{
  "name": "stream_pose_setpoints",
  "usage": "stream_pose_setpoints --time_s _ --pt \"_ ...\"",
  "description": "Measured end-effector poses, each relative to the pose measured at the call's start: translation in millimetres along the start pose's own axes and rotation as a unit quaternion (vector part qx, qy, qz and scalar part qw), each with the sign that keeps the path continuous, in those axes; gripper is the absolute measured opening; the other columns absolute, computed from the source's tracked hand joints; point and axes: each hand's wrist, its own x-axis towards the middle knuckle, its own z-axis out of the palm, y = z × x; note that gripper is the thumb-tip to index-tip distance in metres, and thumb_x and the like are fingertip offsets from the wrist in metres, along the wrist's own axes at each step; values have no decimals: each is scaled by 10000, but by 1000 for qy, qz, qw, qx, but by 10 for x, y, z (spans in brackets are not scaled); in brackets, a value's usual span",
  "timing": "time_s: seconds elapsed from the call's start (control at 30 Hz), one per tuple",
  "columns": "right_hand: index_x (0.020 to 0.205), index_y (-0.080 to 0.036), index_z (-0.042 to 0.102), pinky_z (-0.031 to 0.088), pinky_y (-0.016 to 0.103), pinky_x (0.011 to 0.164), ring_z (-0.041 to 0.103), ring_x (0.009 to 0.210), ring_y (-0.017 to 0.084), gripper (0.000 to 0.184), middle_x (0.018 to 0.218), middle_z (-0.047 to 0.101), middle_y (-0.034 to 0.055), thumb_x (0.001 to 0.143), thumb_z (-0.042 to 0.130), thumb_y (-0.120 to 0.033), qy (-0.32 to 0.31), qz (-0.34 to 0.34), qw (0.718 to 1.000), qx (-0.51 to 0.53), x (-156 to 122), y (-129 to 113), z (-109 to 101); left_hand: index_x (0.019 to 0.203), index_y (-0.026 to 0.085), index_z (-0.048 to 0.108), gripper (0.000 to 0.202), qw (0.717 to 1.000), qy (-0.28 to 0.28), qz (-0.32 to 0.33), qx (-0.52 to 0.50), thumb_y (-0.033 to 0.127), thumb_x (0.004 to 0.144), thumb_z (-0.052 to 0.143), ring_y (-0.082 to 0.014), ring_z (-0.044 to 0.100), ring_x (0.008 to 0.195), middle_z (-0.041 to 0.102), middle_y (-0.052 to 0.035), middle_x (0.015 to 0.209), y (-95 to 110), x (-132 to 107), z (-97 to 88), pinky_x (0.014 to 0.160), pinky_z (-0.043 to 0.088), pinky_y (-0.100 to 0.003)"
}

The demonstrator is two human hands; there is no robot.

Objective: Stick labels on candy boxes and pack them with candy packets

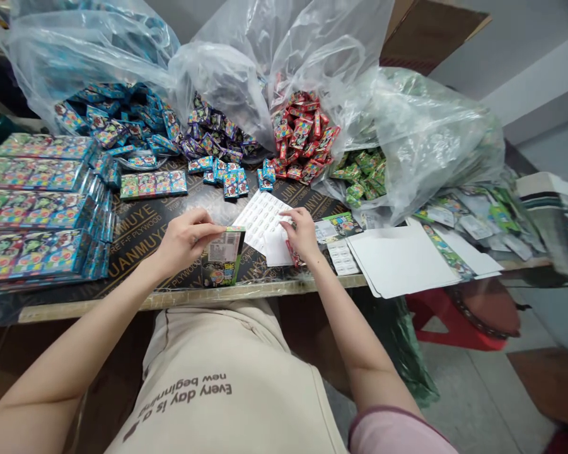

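My left hand [185, 239] pinches the top edge of a flat printed carton [223, 258] with a dark and green face, held upright above the table's front edge. To its right lies a white sheet of small oval stickers [265, 217]. Over that sheet's right side is my right hand [302, 234], fingers curled with the tips close to the paper; anything between them is too small to make out. A plain white piece of paper [278, 250] lies just under it. Beside my right wrist are another printed card [336, 227] and a smaller sticker sheet [343, 257].
Stacked wrapped four-packs [33, 246] fill the left end. A single row of small packs [154, 184] lies beside them. Clear bags spill blue packs [123, 126], purple packs [212, 132], red packs [305, 135] and green packs [366, 173]. White sheets [401, 261] overhang the front edge.
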Motion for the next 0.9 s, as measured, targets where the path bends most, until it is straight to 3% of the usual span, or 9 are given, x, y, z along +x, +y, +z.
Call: stream_pose_setpoints --time_s 0.07,0.17,0.4,0.53,0.67,0.8,0.9 --pt "845 -182 719 402 440 892 533 961 281 129 924 607 116 791 603 -204 -59 44 991 -113 73 296 -26 883 207 741 216 1000 10 -6 -3 261 879 532 -143 580 692 616 -51 765 -8 -9 7 621 460 -253" --pt "808 -166 714 385 416 859 518 938 272 103 906 599 113 775 619 -189 -123 54 975 -179 95 530 2 862 199 734 204 1000 20 -10 -4 252 877 538 -143 567 679 604 -45 751 -6 -14 19 605 449 -253" --pt "714 -176 614 346 373 831 494 928 260 81 869 610 103 780 576 -148 -125 8 979 -162 -12 521 102 857 190 730 191 999 33 -10 -15 223 873 543 -140 556 678 582 -39 747 -5 -25 12 610 438 -253" --pt "748 -184 558 352 328 751 508 809 227 128 798 605 92 792 481 -92 -135 1 982 -134 -51 524 104 857 196 731 187 999 31 -19 -11 232 870 548 -141 552 681 577 -36 746 -28 -33 19 608 433 -252" --pt "754 -199 525 355 291 655 505 673 189 101 685 577 36 796 462 -133 -138 19 985 -97 -11 548 52 856 197 731 191 999 35 -20 -12 238 871 545 -143 548 683 574 -34 744 -38 -39 27 617 432 -257" --pt "705 -200 506 384 283 638 509 655 163 67 686 575 9 772 507 -206 -119 14 992 -47 104 350 -52 857 193 727 180 999 34 -25 -8 230 871 551 -141 558 699 586 -36 767 2 -45 24 629 443 -255" --pt "712 -194 523 407 285 654 514 670 146 110 720 573 2 781 562 -270 -72 -11 994 78 175 -106 -113 858 180 720 180 999 43 -24 -9 193 872 541 -140 580 739 615 -50 827 44 -42 25 659 459 -251"
